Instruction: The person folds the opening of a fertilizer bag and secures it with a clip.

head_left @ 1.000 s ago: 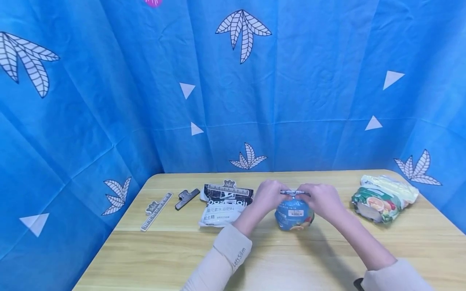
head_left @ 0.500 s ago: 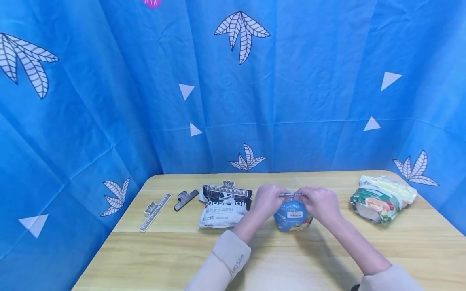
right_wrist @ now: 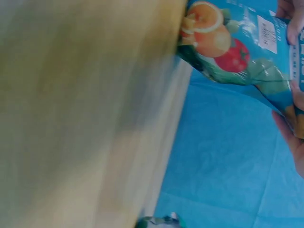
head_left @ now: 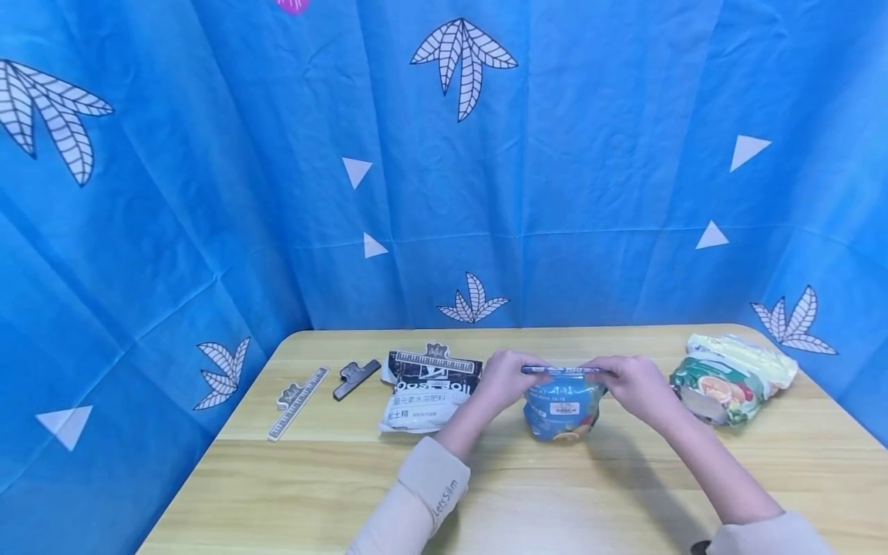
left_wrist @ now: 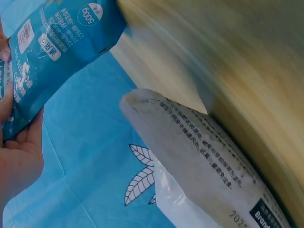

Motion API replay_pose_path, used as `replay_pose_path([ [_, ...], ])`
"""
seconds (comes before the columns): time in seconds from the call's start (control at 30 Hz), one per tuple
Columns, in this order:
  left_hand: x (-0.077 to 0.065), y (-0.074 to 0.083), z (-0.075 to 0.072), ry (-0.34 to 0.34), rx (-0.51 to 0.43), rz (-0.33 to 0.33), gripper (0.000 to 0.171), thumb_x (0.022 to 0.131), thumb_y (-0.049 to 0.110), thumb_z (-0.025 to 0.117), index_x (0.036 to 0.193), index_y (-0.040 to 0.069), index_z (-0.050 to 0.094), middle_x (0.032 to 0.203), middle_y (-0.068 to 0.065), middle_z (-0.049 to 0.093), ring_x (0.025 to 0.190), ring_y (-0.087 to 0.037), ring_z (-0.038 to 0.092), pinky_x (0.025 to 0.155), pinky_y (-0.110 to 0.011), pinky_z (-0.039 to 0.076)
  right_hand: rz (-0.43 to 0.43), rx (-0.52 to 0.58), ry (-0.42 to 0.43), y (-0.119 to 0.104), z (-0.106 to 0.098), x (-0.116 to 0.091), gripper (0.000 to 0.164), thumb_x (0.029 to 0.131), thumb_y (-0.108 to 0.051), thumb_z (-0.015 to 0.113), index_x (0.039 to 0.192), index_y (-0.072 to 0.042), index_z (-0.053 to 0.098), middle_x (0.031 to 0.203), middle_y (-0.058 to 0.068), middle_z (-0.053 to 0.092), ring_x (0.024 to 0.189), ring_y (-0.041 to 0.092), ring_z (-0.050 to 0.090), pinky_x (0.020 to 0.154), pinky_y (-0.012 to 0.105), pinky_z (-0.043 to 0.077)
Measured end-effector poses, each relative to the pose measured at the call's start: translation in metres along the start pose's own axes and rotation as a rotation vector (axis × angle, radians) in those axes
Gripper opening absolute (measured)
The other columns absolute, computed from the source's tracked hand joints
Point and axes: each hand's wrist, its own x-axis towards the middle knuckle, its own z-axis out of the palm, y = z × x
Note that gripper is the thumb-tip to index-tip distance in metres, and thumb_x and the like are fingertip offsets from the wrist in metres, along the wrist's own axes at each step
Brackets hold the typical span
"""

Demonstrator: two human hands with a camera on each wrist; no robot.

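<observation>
A blue bag [head_left: 563,408] with fruit pictures and a barcode label stands upright on the wooden table, its top edge folded over. My left hand [head_left: 501,379] pinches the left end of the fold, and my right hand [head_left: 627,384] pinches the right end. In the left wrist view the left hand [left_wrist: 21,159] has its thumb and fingers on either side of the blue bag [left_wrist: 57,52]. The right wrist view shows fruit printed on the blue bag [right_wrist: 237,47], with fingers [right_wrist: 297,21] at its folded top.
Left of the blue bag lies a black-and-white bag [head_left: 423,405] with a long clip [head_left: 433,362] across its top. Farther left are a black clip [head_left: 356,378] and a patterned clip [head_left: 298,402]. A green bag [head_left: 721,385] lies at right. Blue cloth [head_left: 590,154] hangs behind the table.
Both hands have moved a little apart along the folded top, the right one to the right, so more of the fold shows between them. The other bags and clips stay put.
</observation>
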Motion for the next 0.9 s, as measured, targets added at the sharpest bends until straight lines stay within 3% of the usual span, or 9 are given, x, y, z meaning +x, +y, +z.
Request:
replay_pose_path([
  [0.17,-0.002,0.002,0.002,0.053,0.018,-0.005,0.016,0.076,0.017,0.074,0.092,0.014,0.074,0.091,0.003,0.069,0.087,-0.007,0.062,0.077,-0.017,0.046,-0.132,-0.036,0.150,0.004,0.008,-0.001,0.015,0.070,0.003,0.075,0.084,-0.004,0.073,0.079,0.009,0.069,0.066,0.022,0.066,0.053,0.029,0.052],
  [0.27,-0.002,0.002,0.004,0.071,0.015,0.005,0.016,0.075,0.016,0.074,0.091,0.014,0.074,0.091,0.003,0.069,0.086,-0.007,0.063,0.076,-0.016,0.046,-0.160,-0.057,0.188,0.004,0.010,-0.002,0.016,0.068,0.002,0.076,0.082,-0.004,0.073,0.078,0.009,0.069,0.066,0.023,0.066,0.054,0.032,0.053],
  [0.4,-0.001,0.002,0.005,0.064,-0.003,0.016,0.016,0.076,0.016,0.074,0.092,0.013,0.074,0.091,0.003,0.069,0.085,-0.007,0.063,0.074,-0.014,0.046,-0.141,-0.058,0.158,0.006,0.008,-0.004,0.015,0.070,0.000,0.075,0.084,-0.005,0.073,0.079,0.009,0.069,0.065,0.022,0.066,0.053,0.031,0.052],
  [0.6,-0.003,0.002,0.001,0.015,-0.021,0.026,0.019,0.078,0.019,0.072,0.097,0.014,0.072,0.096,0.004,0.068,0.089,-0.007,0.062,0.078,-0.017,0.045,-0.063,-0.021,0.011,0.002,-0.001,-0.003,0.014,0.080,-0.008,0.070,0.093,-0.007,0.071,0.085,0.007,0.069,0.064,0.012,0.060,0.053,0.026,0.048],
  [0.73,-0.003,0.006,-0.004,-0.008,0.107,0.075,0.020,0.079,0.022,0.072,0.099,0.016,0.072,0.093,0.005,0.069,0.085,-0.007,0.062,0.077,-0.018,0.045,-0.141,-0.102,0.059,-0.006,0.000,-0.001,0.015,0.080,-0.018,0.071,0.093,-0.009,0.071,0.085,0.005,0.069,0.075,0.021,0.062,0.065,0.038,0.051],
  [0.9,-0.001,0.013,-0.003,0.047,0.335,0.242,0.022,0.085,0.034,0.065,0.101,0.019,0.071,0.092,0.008,0.069,0.078,-0.004,0.062,0.074,-0.016,0.044,-0.300,-0.150,0.219,-0.012,0.009,0.002,0.012,0.079,-0.013,0.069,0.089,-0.007,0.069,0.082,0.006,0.069,0.075,0.025,0.065,0.066,0.042,0.052],
])
